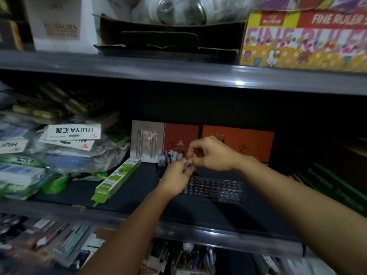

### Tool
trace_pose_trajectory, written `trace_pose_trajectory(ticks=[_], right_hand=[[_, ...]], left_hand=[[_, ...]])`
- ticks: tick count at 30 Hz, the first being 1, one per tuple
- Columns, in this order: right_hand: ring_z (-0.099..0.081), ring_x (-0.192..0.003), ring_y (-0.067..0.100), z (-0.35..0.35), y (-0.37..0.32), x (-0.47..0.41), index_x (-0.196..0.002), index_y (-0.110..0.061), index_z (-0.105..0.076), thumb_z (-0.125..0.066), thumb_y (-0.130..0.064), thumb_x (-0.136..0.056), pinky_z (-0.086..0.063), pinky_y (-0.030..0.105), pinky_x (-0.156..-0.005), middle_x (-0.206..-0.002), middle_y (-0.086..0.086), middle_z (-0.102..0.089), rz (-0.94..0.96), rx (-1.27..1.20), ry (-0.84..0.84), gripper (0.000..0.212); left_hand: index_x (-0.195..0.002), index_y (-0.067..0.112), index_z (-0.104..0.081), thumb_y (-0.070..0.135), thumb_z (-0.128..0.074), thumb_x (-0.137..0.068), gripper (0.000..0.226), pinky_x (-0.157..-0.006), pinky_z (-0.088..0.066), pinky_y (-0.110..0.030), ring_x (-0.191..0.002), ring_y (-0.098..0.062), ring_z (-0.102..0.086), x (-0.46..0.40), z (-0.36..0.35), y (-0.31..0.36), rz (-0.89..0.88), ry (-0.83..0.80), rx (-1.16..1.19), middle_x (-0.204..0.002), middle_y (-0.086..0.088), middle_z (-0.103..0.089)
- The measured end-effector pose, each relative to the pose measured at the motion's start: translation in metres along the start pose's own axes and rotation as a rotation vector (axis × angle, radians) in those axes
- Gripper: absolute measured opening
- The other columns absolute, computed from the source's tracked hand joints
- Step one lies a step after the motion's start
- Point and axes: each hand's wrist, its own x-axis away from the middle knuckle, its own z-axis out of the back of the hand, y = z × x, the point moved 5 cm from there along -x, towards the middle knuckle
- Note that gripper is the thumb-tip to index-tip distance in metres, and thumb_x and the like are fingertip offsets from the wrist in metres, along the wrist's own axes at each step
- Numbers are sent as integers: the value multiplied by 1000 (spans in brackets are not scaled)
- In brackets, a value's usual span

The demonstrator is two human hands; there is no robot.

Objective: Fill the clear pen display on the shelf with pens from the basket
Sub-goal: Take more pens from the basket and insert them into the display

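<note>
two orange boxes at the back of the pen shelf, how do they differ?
The left orange box is a darker red-orange; the right orange box is brighter. The left one looks narrower, the right one wider. The left one shows a pale triangle logo; the right one's markings are partly hidden behind the right hand. Both stand upright against the back of the shelf, side by side, behind the clear pen display.

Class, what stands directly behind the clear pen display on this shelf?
Behind the clear pen display stand two orange boxes and a beige card. The hands cover the boxes' middle.
</note>
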Motion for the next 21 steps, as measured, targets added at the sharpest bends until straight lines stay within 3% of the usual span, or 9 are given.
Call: trace_pose_trajectory(ticks=[3,6,10,13,15,21], right_hand=[[-52,-61,4,7,-1,3,-83,-10,-66,-69,-13,-80,-44,22,-57,-75,1,-66,-16,-38,20,4],[-55,-64,8,18,3,5,-79,-9,-64,-68,-6,-75,-49,34,-61,-76,5,-66,-56,-114,92,6],[-51,-59,10,31,15,5,-71,-12,-61,-65,2,-74,-42,30,-55,-68,6,-61,-120,-241,158,16],[-47,-53,1,40,24,6,-67,-16,-58,-65,5,-73,-39,20,-52,-62,-4,-56,-157,-260,199,23],[-46,-51,-2,43,30,7,-66,-15,-58,-64,5,-73,-38,18,-53,-60,-7,-55,-187,-240,209,22],[-54,-62,16,37,44,3,-72,-10,-59,-65,1,-76,-47,32,-59,-67,4,-60,-226,-46,188,13]], left_hand=[[-100,14,-57,19,-48,-97,11,-70,-46,-35,-74,-18,-55,3,2,1,-8,-6,-8,-82,-2,-58],[-96,17,-56,21,-48,-96,8,-73,-50,-40,-77,-22,-59,5,5,-4,4,-30,-39,-85,-6,-61],[-91,15,-54,22,-49,-96,10,-72,-49,-36,-77,-21,-59,8,8,-16,53,-61,-115,-81,-2,-60],[-86,14,-51,16,-49,-96,10,-62,-41,-27,-72,-12,-52,9,8,-26,69,-76,-229,-77,6,-54],[-86,15,-50,13,-48,-95,9,-63,-38,-26,-74,-13,-52,10,8,-32,79,-106,-348,-80,4,-55],[-87,16,-54,12,-46,-92,10,-77,-51,-40,-86,-22,-57,12,3,-47,104,-185,-576,-96,-5,-60]])
